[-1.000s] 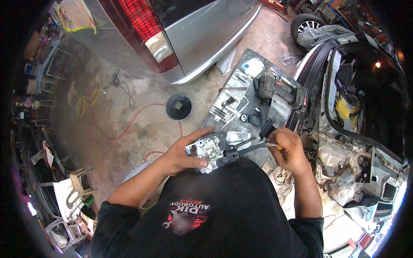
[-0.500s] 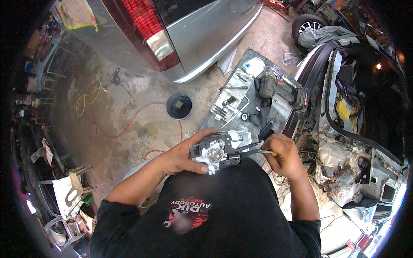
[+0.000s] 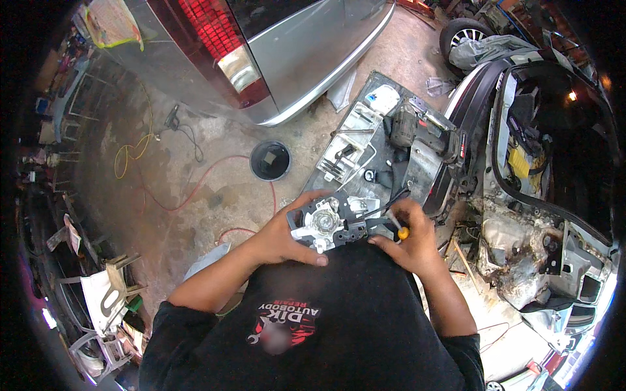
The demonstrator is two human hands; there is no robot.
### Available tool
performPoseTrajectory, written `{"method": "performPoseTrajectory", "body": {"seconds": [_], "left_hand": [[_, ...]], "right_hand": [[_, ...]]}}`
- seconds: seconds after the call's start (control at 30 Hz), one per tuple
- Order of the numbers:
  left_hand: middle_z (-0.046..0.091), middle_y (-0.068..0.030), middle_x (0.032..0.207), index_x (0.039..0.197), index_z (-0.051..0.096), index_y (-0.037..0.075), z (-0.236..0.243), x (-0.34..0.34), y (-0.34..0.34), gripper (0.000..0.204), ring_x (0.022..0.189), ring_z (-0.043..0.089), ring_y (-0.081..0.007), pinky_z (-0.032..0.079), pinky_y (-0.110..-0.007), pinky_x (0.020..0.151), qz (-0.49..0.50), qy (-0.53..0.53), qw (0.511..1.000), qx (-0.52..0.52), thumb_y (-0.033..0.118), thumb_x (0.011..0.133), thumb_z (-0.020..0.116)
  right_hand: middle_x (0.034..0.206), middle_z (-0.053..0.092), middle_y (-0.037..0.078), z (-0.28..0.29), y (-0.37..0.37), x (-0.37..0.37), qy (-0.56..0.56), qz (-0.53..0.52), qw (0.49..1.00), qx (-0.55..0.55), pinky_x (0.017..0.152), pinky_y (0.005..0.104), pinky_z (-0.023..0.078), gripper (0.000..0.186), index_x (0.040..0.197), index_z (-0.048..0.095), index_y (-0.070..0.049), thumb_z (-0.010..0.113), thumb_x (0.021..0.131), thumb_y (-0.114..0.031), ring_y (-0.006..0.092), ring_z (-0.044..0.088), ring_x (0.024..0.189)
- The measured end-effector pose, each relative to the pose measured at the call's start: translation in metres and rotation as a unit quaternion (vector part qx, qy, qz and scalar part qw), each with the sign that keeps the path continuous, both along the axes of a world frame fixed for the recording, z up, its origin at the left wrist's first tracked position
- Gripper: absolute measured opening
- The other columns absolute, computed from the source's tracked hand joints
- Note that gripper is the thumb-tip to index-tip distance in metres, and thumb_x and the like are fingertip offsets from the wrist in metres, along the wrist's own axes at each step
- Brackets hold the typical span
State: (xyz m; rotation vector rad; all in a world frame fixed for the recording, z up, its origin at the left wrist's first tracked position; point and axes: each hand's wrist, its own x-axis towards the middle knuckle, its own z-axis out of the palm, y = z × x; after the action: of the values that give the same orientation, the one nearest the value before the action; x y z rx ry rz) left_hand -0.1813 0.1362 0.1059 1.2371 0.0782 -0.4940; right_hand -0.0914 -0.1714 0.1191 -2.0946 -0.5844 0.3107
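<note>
In my left hand [image 3: 287,234] is a silver-and-black mechanical assembly [image 3: 324,223] with a round metal centre, its fingers behind and thumb along the near edge. A thin black arm [image 3: 378,211] reaches from the assembly's right side toward my right hand [image 3: 417,236]. My right hand is curled beside that side, thumb close to the assembly's edge. Between its fingers sits a slim tool with a grey shaft and a yellow end [image 3: 403,232]; the fingers hide part of it. Both hands are just in front of my black shirt.
Beyond my hands a grey board [image 3: 319,181] carries a white bracket panel [image 3: 349,148] and a cordless power tool [image 3: 417,127]. A black bucket [image 3: 270,161] stands on the floor near a red hose [image 3: 195,171]. A silver car [image 3: 306,65] is ahead; a stripped car body [image 3: 515,241] is at right.
My right hand has opened its grip somewhat and shifted its thumb toward the assembly. The yellow-ended tool has swung from level to slanting. My left hand still holds the assembly, slightly turned.
</note>
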Motion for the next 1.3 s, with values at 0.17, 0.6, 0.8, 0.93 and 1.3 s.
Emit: {"method": "performPoseTrajectory", "body": {"seconds": [0.17, 0.6, 0.8, 0.93, 1.3], "left_hand": [[0.061, -0.0108, 0.158, 0.173, 0.036, 0.002, 0.001, 0.007, -0.002, 0.123, 0.146, 0.056, -0.0207, 0.041, -0.038, 0.126, -0.021, -0.008, 0.999, -0.034, 0.014, 0.073, 0.106], [0.046, -0.0202, 0.167, 0.144, 0.065, 0.009, -0.015, -0.018, -0.009, 0.06, 0.165, 0.033, -0.0324, 0.023, -0.048, 0.135, 0.07, -0.177, 0.98, 0.052, 0.008, 0.091, 0.092], [0.052, -0.0186, 0.162, 0.127, 0.075, 0.007, -0.011, -0.016, -0.004, 0.037, 0.163, 0.037, -0.0338, 0.024, -0.049, 0.134, 0.061, -0.19, 0.979, 0.035, 0.004, 0.094, 0.089], [0.053, -0.0222, 0.165, 0.126, 0.079, 0.005, 0.005, -0.015, -0.008, 0.036, 0.161, 0.043, -0.0367, 0.03, -0.049, 0.132, 0.08, -0.089, 0.993, -0.007, 0.004, 0.092, 0.09], [0.056, -0.0234, 0.164, 0.117, 0.084, 0.007, 0.006, -0.013, -0.007, 0.035, 0.157, 0.05, -0.0373, 0.037, -0.047, 0.128, 0.081, -0.154, 0.984, 0.027, 0.003, 0.085, 0.096]], "right_hand": [[0.109, 0.078, 0.015, 0.005, 0.0, 0.012, -0.042, 0.066, 0.997, 0.011, 0.084, 0.0432, 0.059, 0.027, 0.112, 0.079, -0.004, 0.091, 0.091, -0.016, 0.0364, 0.076, 0.095], [0.099, 0.081, 0.016, -0.005, -0.012, 0.004, -0.027, 0.09, 0.993, 0.075, 0.081, 0.0418, 0.06, 0.009, 0.103, 0.078, -0.002, 0.078, 0.095, 0.0, 0.0326, 0.08, 0.09], [0.099, 0.081, 0.015, -0.005, -0.012, 0.004, -0.04, 0.096, 0.991, 0.078, 0.081, 0.0435, 0.059, 0.009, 0.103, 0.077, -0.003, 0.08, 0.095, -0.002, 0.0345, 0.079, 0.089], [0.102, 0.082, 0.016, -0.006, -0.018, 0.006, -0.039, 0.116, 0.99, 0.064, 0.084, 0.0425, 0.061, 0.012, 0.108, 0.079, -0.002, 0.079, 0.096, -0.003, 0.0335, 0.081, 0.093], [0.103, 0.082, 0.016, 0.002, -0.017, 0.004, -0.042, 0.126, 0.99, 0.045, 0.086, 0.0432, 0.06, 0.014, 0.108, 0.078, -0.002, 0.078, 0.094, -0.001, 0.0342, 0.08, 0.095]]}}
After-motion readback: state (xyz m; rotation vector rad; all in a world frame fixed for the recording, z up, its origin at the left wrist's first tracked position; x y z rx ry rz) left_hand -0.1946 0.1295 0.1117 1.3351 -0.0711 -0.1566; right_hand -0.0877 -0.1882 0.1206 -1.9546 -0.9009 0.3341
